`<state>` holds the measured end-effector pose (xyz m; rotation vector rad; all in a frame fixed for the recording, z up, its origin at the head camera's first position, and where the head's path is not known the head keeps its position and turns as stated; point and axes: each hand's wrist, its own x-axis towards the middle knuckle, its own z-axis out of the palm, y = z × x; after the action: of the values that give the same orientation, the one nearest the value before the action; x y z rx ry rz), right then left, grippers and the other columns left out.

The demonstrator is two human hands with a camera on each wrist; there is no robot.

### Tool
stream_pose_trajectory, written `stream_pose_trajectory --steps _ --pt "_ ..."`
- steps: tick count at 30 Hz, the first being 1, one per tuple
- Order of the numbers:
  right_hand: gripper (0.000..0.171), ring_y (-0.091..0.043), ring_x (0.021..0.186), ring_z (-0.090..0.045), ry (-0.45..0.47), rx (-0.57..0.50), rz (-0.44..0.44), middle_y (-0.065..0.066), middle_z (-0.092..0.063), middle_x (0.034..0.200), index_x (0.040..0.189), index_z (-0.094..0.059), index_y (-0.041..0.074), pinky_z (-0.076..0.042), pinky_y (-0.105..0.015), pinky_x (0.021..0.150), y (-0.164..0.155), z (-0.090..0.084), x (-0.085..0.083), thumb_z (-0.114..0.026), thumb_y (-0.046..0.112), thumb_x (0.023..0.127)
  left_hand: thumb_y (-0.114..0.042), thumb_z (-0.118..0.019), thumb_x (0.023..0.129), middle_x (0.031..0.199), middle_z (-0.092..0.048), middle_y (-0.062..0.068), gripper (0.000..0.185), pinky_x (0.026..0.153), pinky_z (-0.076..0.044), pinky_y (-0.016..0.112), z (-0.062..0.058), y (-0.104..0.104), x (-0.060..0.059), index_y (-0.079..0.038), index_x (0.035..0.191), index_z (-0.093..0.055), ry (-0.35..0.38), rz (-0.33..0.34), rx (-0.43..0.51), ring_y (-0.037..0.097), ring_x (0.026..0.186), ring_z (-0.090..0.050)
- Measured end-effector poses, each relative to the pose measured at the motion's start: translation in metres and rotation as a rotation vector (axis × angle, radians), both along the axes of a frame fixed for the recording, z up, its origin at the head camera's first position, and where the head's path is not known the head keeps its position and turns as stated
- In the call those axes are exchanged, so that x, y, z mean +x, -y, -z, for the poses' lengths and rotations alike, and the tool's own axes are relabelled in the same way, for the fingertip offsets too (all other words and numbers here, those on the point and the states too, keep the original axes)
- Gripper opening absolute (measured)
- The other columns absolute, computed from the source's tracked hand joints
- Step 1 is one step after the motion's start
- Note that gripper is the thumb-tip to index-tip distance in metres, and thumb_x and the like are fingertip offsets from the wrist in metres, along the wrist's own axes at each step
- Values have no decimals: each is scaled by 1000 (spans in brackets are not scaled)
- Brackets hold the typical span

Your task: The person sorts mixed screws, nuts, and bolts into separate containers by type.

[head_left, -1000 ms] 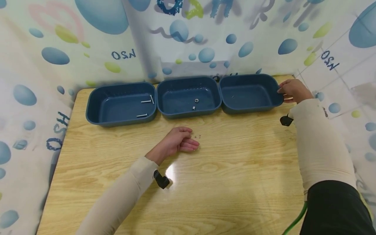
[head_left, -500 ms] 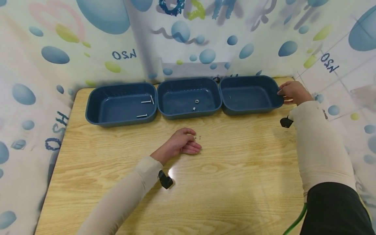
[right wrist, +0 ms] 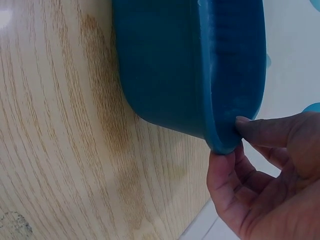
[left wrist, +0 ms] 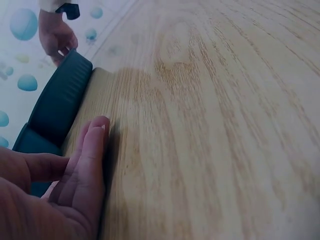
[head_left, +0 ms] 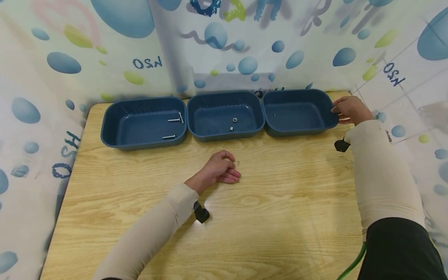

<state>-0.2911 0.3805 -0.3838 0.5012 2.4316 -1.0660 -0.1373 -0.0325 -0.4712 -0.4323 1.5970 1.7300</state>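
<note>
Only the left hand [head_left: 220,169] has crept slightly right toward the tiny screw [head_left: 238,163] lying on the desk [head_left: 280,217], just off its loosely curled, empty fingertips. Pinching such a small piece likely needs thumb and forefinger, low and slow. Far right, the right hand [head_left: 350,110] pinches the right blue bin [head_left: 299,112] by its rim.

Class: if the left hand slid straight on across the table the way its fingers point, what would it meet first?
Most likely the tiny metal piece lying just beyond the left hand; past it, bare table, though depth is uncertain.
</note>
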Motion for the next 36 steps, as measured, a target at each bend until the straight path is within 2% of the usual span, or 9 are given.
stream_pose_trajectory --steps 14,26,36 --pt "30 -11 73 -60 14 -1 24 8 -57 82 124 -46 2 -55 -32 70 0 2 -1 -54 17 99 -1 -54 95 68 -70 14 11 51 -57 35 -1 -3 1 -6 104 -53 5 -28 -20 24 57 -69" --pt "31 -11 73 -59 3 8 24 5 -56 87 126 -45 0 -55 -35 74 4 -1 0 -53 15 100 -1 -54 94 69 -70 14 11 52 -57 34 -2 -1 2 -5 104 -54 1 -28 -22 23 58 -69" --pt "31 -10 73 -60 -10 -6 32 7 -57 81 125 -46 0 -53 -28 64 1 2 0 -53 15 99 -2 -56 95 70 -70 15 12 52 -57 34 -5 -1 4 -5 106 -55 12 -44 -6 23 58 -69"
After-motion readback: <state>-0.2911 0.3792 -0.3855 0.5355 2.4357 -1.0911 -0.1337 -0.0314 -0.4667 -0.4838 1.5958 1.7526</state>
